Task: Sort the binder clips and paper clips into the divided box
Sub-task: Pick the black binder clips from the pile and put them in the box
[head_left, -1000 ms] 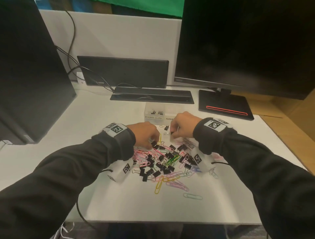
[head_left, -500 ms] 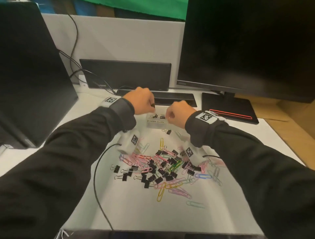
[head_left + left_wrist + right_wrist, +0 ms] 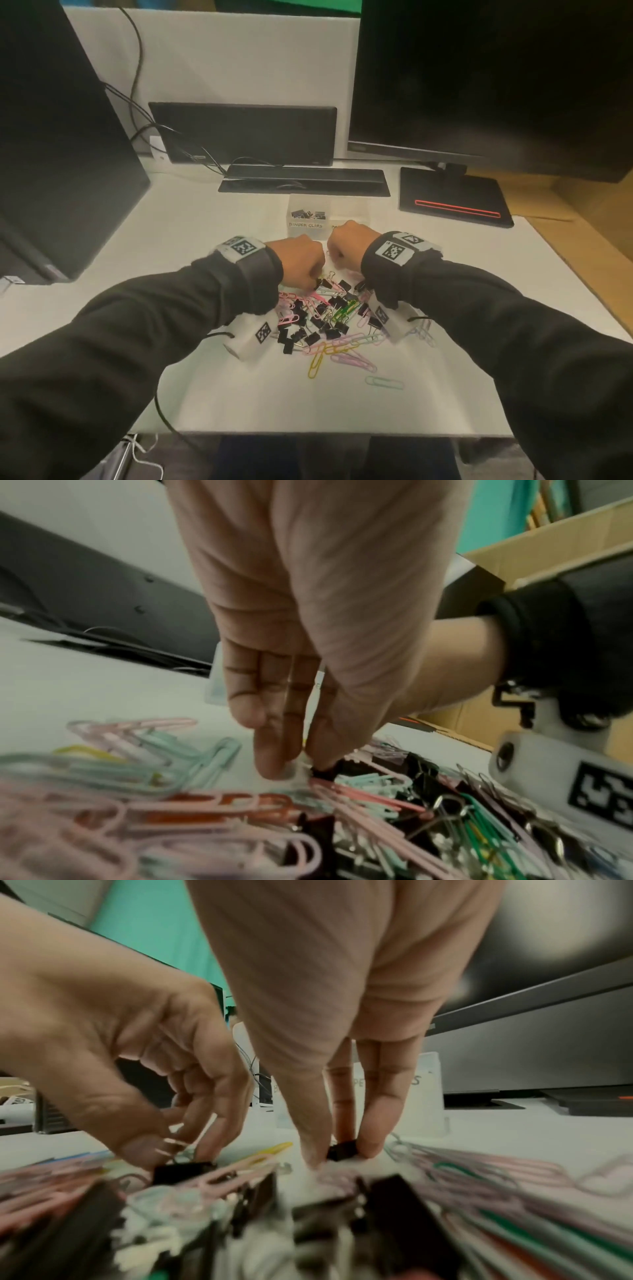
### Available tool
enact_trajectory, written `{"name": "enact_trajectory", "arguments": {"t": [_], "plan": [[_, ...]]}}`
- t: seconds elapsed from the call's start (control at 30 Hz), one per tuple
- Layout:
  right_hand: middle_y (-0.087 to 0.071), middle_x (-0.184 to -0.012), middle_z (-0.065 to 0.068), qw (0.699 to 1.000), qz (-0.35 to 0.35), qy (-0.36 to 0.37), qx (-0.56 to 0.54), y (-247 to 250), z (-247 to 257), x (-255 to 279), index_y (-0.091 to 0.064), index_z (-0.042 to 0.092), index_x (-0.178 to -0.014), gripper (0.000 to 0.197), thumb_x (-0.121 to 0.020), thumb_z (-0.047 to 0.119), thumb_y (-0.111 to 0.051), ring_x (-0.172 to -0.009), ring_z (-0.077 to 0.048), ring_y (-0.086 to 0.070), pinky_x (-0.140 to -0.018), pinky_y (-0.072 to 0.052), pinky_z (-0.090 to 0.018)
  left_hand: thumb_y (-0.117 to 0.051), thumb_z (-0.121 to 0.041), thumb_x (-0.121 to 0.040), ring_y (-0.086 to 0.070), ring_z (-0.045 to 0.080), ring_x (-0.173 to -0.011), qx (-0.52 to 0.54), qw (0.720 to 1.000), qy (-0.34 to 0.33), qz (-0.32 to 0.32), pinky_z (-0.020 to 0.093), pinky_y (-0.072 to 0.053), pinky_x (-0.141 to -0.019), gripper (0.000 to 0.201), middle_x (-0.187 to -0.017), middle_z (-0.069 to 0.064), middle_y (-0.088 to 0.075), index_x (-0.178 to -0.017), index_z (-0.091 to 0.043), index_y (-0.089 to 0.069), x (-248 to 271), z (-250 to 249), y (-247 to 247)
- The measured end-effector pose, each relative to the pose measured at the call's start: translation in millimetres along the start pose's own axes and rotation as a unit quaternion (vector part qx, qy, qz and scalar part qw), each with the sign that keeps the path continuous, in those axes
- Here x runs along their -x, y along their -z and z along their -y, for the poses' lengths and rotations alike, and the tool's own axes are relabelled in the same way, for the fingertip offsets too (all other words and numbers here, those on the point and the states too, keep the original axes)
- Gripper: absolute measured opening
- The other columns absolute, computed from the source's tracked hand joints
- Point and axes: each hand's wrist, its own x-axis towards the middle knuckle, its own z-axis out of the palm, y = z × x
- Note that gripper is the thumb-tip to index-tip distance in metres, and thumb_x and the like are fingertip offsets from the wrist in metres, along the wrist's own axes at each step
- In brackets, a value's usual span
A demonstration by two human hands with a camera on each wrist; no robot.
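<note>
1. While both my hands are down at the far edge of the heap of mixed clips (image 3: pixel 329 318) on the white table (image 3: pixel 191 240), each one is closing on a small black metal binder clip.
2. My left hand (image 3: pixel 298 260) has thumb and forefinger (image 3: pixel 270 750) pinched on a black binder clip (image 3: pixel 183 1171) at the heap's far left edge; its wire handles stick up between my fingers in the right wrist view.
3. My right hand (image 3: pixel 346 245) pinches another small black binder clip (image 3: pixel 342 1149) between thumb and fingertips (image 3: pixel 373 1139), and the clip looks to be touching the table or barely off it.
4. Pastel plastic-coated paper clips (image 3: pixel 352 359), pink, mint and yellow, lie tangled with the remaining black binder clips nearer to me than my fingers.
5. Straight ahead, just beyond my knuckles, stands the clear plastic divided box (image 3: pixel 298 205); its left compartment, labelled for binder clips, already holds a few black ones (image 3: pixel 308 214).
6. That compartment lies forward and slightly left of my right hand, almost dead ahead of my left, so I judge the left has the shorter carry.
7. I expect paper clips may snag on the wire handles as I lift.
</note>
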Motion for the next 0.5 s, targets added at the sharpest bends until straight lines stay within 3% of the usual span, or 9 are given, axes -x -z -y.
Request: {"name": "enact_trajectory", "arguments": {"t": [0.1, 0.2, 0.3, 0.4, 0.5], "plan": [[-0.062, -0.110, -0.015, 1.000, -0.003, -0.005, -0.015, -5, -5, 7, -0.068, 0.007, -0.101, 0.019, -0.088, 0.005, -0.054, -0.099, -0.033, -0.062, -0.075, -0.044, -0.030, -0.069, -0.017, -0.077, -0.059, 0.020, -0.079, 0.035, 0.999, 0.006, -0.006, 0.035, -0.056, -0.080, 0.015, -0.091, 0.004, -0.071, -0.091, -0.013, -0.071, 0, 6, -4], [-0.060, -0.111, -0.008, 0.997, -0.004, -0.026, -0.068, -9, -12, 12, -0.065, 0.014, -0.104, 0.021, -0.084, 0.009, -0.063, -0.098, -0.026, -0.061, -0.072, -0.044, -0.026, -0.071, -0.022, -0.077, -0.056, 0.017, -0.083, 0.080, 0.997, 0.018, -0.014, 0.035, -0.053, -0.084, 0.030, -0.098, 0.001, -0.067, -0.106, -0.017, -0.067, 1, 8, -5], [-0.066, -0.102, -0.009, 0.996, 0.000, -0.040, -0.079, -9, -13, 14, -0.069, 0.011, -0.089, 0.011, -0.079, 0.006, -0.067, -0.092, -0.028, -0.066, -0.072, -0.051, -0.030, -0.071, -0.032, -0.077, -0.051, 0.006, -0.071, 0.079, 0.996, 0.012, -0.025, 0.033, -0.053, -0.080, 0.030, -0.094, 0.001, -0.067, -0.102, -0.017, -0.066, 1, 6, -8], [-0.067, -0.094, -0.011, 0.995, -0.003, -0.039, -0.093, -8, -14, 18, -0.063, 0.014, -0.070, 0.013, -0.079, 0.004, -0.065, -0.088, -0.029, -0.067, -0.067, -0.052, -0.030, -0.069, -0.020, -0.079, -0.045, 0.005, -0.068, 0.062, 0.997, 0.009, -0.049, 0.031, -0.052, -0.078, 0.021, -0.095, 0.005, -0.068, -0.099, -0.013, -0.068, 0, 1, -11], [-0.063, -0.102, -0.007, 0.993, -0.016, -0.044, -0.111, -9, -18, 23, -0.066, 0.014, -0.088, 0.010, -0.079, 0.011, -0.069, -0.090, -0.026, -0.063, -0.067, -0.044, -0.027, -0.069, -0.015, -0.079, -0.050, 0.016, -0.078, 0.066, 0.996, 0.019, -0.062, 0.032, -0.054, -0.080, 0.022, -0.099, 0.007, -0.069, -0.100, -0.009, -0.069, -2, -3, -12]]}}
